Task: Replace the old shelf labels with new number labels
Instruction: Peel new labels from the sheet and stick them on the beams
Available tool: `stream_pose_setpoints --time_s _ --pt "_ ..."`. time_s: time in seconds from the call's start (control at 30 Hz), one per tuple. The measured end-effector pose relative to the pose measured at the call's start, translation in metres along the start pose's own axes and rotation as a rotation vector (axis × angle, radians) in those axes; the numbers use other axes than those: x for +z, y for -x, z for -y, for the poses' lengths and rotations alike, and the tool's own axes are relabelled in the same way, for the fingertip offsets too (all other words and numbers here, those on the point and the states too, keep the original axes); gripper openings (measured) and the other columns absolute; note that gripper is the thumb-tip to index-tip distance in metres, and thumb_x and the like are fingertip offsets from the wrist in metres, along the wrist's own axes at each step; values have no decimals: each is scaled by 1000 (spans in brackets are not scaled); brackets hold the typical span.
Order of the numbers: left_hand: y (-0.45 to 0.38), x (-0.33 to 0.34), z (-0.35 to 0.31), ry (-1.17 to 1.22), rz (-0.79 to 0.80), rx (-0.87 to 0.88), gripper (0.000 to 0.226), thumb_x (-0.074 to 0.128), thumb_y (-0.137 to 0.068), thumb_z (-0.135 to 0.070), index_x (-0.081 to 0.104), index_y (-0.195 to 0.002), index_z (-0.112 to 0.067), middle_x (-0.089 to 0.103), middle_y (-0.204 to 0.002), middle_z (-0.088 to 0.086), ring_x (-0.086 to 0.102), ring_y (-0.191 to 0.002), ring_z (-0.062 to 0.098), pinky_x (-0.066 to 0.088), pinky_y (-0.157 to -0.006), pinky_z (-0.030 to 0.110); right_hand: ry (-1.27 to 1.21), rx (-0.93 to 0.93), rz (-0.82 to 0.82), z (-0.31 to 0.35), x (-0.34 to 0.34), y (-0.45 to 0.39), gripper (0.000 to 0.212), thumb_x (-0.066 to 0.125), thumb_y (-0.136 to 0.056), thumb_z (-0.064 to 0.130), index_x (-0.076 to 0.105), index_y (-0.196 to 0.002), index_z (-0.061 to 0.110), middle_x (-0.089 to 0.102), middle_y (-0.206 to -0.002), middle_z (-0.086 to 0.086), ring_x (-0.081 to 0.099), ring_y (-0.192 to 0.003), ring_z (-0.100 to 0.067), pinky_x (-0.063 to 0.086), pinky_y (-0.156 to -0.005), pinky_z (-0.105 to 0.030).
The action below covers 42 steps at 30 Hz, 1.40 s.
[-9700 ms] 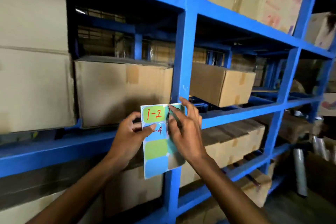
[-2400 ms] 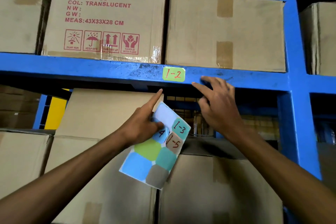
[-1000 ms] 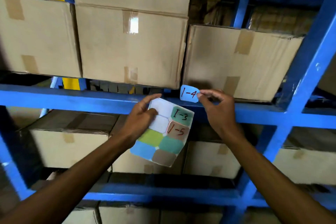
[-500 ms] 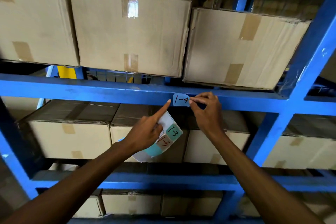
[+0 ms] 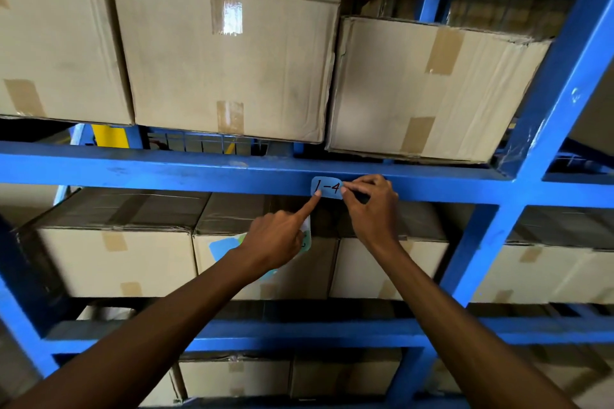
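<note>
Label "1-4" [image 5: 327, 188], pale blue, lay flat on the front face of the blue shelf beam [image 5: 166, 173], just left of the upright post [image 5: 531, 143]. The left hand [image 5: 272, 242] pressed its outstretched forefinger on the label's lower left corner, its other fingers curled around the sticker sheet [image 5: 222, 247]. The right hand [image 5: 372, 206] pinched the label's right edge between thumb and fingertips. Cardboard boxes [image 5: 229, 56] sat above the beam.
</note>
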<state>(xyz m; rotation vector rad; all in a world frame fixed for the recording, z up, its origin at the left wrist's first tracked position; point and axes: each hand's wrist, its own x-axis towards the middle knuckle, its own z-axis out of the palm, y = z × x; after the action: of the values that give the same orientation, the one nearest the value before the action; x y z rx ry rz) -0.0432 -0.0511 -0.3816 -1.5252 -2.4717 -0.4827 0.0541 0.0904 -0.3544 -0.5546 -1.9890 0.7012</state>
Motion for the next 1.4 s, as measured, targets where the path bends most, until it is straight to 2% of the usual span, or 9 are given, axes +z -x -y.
stream_pose_setpoints --time_s 0.23,0.43,0.53,0.83,1.0,1.17,1.4 --pt "1 4 6 -64 -58 28 82 44 -94 -29 -28 -133 -41 67 -107 14 66 -81 27 54 -63 36 -37 11 15 -1 -2 0 21 66 -83 19 70 -101 9 59 -100 -6 51 -100 -20 48 -88 -50" --pt "0 -1 4 -68 -71 21 80 43 -95 -31 -24 -140 -36 66 -111 14 66 -83 26 52 -65 36 -87 26 20 -2 -1 1 22 65 -84 19 69 -103 9 57 -99 -2 50 -101 -16 52 -86 -41" --pt "0 0 4 -65 -70 19 82 44 -95 -31 -27 -135 -38 66 -112 14 67 -84 25 53 -65 35 -100 22 19 -2 -1 1 22 65 -84 19 68 -103 9 57 -100 -2 51 -101 -15 52 -84 -38" --pt "0 3 3 -80 -86 18 84 46 -95 -33 -28 -134 -39 66 -112 14 67 -84 26 48 -61 32 -125 3 17 -6 0 1 21 64 -85 20 68 -102 10 61 -103 -7 55 -101 -18 54 -83 -41" --pt "0 2 2 -87 -92 6 85 45 -95 -32 -31 -132 -39 67 -110 15 67 -84 25 48 -64 32 -149 -1 -6 -9 1 0 20 64 -84 18 68 -102 9 62 -100 -7 57 -99 -18 55 -80 -36" --pt "0 4 2 -114 -102 5 88 47 -95 -31 -31 -134 -38 67 -111 14 67 -85 26 49 -66 34 -140 -9 -10 -11 1 -2 20 65 -84 19 69 -102 9 60 -96 0 57 -96 -15 54 -78 -32" --pt "-1 8 3 -119 -122 9 90 49 -93 -32 -30 -136 -37 68 -108 13 67 -82 25 43 -60 30 -115 -1 -37 -11 3 -3 20 66 -83 18 69 -101 9 65 -99 -7 59 -95 -18 54 -78 -32"
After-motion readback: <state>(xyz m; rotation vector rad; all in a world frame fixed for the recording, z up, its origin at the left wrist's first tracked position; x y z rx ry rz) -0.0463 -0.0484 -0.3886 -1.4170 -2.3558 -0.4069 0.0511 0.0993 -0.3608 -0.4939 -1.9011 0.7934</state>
